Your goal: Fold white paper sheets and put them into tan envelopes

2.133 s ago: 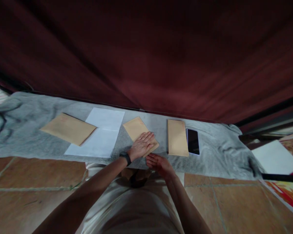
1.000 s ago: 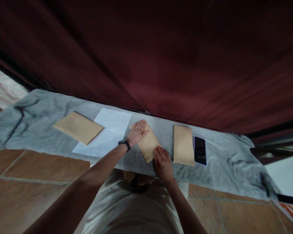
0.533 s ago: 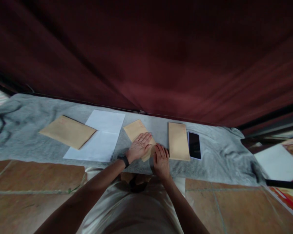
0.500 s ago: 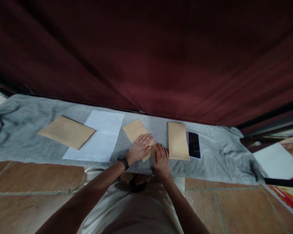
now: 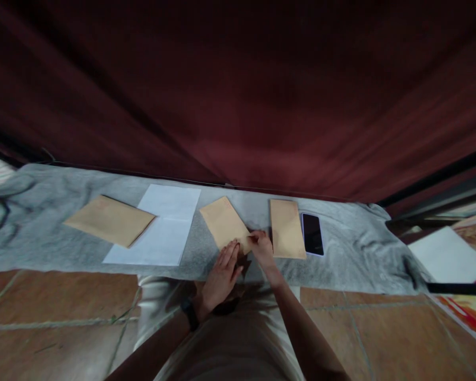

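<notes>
A tan paper envelope (image 5: 224, 221) lies tilted on the grey cloth in front of me. My left hand (image 5: 222, 272), with a dark watch on the wrist, rests its stretched fingers at the envelope's near end. My right hand (image 5: 262, 247) pinches the near right corner of the envelope, fingers closed on its edge. Part of that near end is covered by my fingers. To the right, a stack of similar tan envelopes (image 5: 287, 230) lies beside a dark-screened phone (image 5: 312, 234).
White paper sheets (image 5: 168, 225) lie to the left, partly under more tan envelopes (image 5: 110, 219). The grey cloth (image 5: 353, 248) covers the long narrow surface. A dark red curtain (image 5: 238, 106) hangs behind it. Brown floor tiles (image 5: 55, 301) show below.
My left hand has slid back toward me from the envelope's middle to its near end. My right hand has moved slightly up and now pinches the envelope's corner.
</notes>
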A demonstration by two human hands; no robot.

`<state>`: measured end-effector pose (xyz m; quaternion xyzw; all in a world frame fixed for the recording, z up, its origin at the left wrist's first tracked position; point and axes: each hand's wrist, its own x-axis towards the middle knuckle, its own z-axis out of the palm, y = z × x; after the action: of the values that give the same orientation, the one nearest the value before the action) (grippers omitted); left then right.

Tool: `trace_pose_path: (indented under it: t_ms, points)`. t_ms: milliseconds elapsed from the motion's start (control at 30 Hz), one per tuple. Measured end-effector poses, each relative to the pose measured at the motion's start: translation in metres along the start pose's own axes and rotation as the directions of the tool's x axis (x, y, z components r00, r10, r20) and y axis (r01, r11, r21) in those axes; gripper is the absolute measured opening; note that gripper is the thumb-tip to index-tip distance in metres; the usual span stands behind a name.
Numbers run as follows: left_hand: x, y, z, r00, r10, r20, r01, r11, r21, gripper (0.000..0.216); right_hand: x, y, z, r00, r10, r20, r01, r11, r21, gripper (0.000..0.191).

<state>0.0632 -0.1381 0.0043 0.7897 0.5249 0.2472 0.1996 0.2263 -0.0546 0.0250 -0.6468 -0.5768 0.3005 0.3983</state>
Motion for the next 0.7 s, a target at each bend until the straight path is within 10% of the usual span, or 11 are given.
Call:
trace_pose_path:
  t_ms: [100,200,267,333,500,700]
  points:
    - [0.014,0.012,-0.012,0.953,-0.289,-0.090,0.228,0.881,-0.415,0.064,-0.001,-0.021,-0.010,0.998,0.028,-0.063,-0.011,0.969,0.248,0.021]
    - [0.043,0.025,-0.033,0.809,-0.587,-0.006,0.283,0.400,-0.872,0.063,-0.016,-0.053,-0.020,0.988,-0.118,-0.103,0.143,0.949,0.281,0.021]
    - [0.064,0.029,-0.049,0.776,-0.622,0.108,0.158,0.026,-0.987,0.056,-0.029,-0.071,-0.023,0.931,-0.358,-0.070,0.365,0.918,0.155,0.017]
    - [0.082,0.028,-0.060,0.765,-0.622,0.168,0.096,-0.148,-0.984,0.047,-0.039,-0.079,-0.020,0.831,-0.556,0.019,0.556,0.831,0.007,0.016]
    - [0.096,0.000,-0.055,0.715,-0.675,0.182,0.179,-0.075,-0.981,0.038,-0.050,-0.064,-0.003,0.718,-0.662,0.216,0.694,0.706,-0.141,0.018]
    - [0.090,-0.038,-0.043,0.715,-0.686,0.138,0.216,0.029,-0.976,0.043,-0.049,-0.022,-0.004,0.798,-0.559,0.224,0.590,0.800,-0.106,0.031]
